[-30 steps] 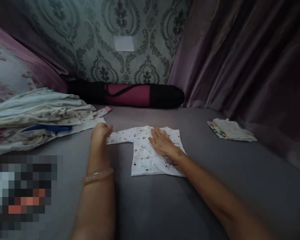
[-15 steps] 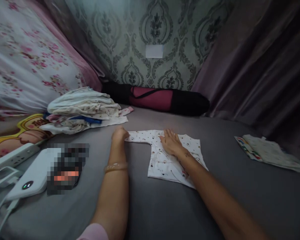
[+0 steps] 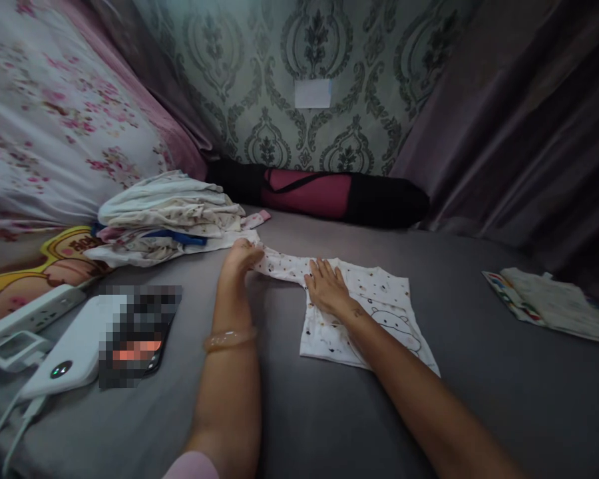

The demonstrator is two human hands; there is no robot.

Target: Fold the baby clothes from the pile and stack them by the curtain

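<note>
"Where's the shirt (image 3: pixel 377 286)?"
"Right of the clothes pile (image 3: pixel 170 199); the left hand (image 3: pixel 244 255) pinches its sleeve end (image 3: pixel 266 261), the right hand (image 3: pixel 328 289) lies spread on it."
"Handling?"
"Likely light, soft, floppy; sleeve end and hem (image 3: pixel 324 354) seem the best grips."

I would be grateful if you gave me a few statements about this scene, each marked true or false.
1. The left hand holds the end of a sleeve of the white printed shirt. True.
2. The right hand is clear of the shirt. False: the right hand lies flat on it.
3. The clothes pile is to the right of the shirt in the picture. False: the clothes pile is to the left of it.
4. The display on the white power bank is lit. True.
5. The long bag by the wall is entirely black. False: the long bag has a dark red middle section.
</note>
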